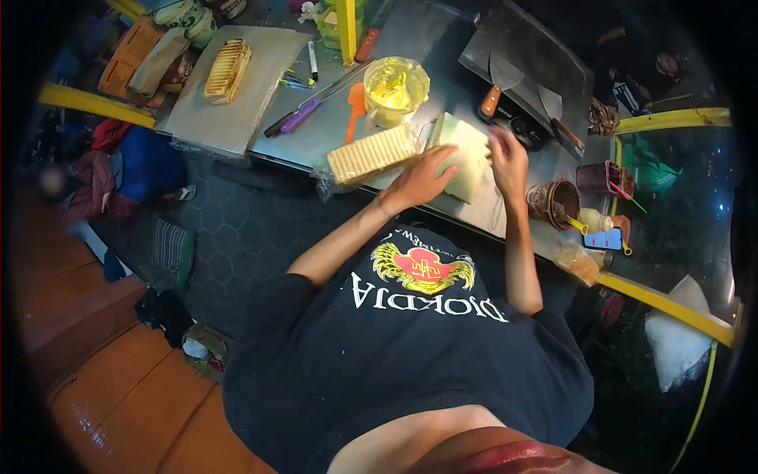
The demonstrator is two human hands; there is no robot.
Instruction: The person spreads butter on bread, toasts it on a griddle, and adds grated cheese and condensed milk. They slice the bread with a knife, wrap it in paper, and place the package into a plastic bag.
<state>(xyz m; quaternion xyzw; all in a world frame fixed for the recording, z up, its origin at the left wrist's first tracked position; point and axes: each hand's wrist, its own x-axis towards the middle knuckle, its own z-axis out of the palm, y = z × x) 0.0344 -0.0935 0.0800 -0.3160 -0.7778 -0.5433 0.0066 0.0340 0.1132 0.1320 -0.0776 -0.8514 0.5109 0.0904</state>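
On the metal counter in front of me lies a block of pale green bread (467, 141). My left hand (427, 175) grips its left side, thumb over the top and fingers along the edge. At the right edge of the bread, my right hand (509, 160) has its fingers bent together in a pinch; they are slightly blurred, and whatever is between them cannot be made out. Just left of my left hand is a sliced bread loaf (373, 156) in clear plastic. Behind it stands a tub of yellow spread (397, 88).
A toasted loaf (228, 72) rests on a wrapped board (197, 118) at left. An orange spatula (356, 103) and a purple-handled tool (301, 115) lie near the tub. Metal scrapers (504, 73) sit on the griddle (527, 47). A brown-smeared tub (553, 201) and a phone (604, 239) are at right.
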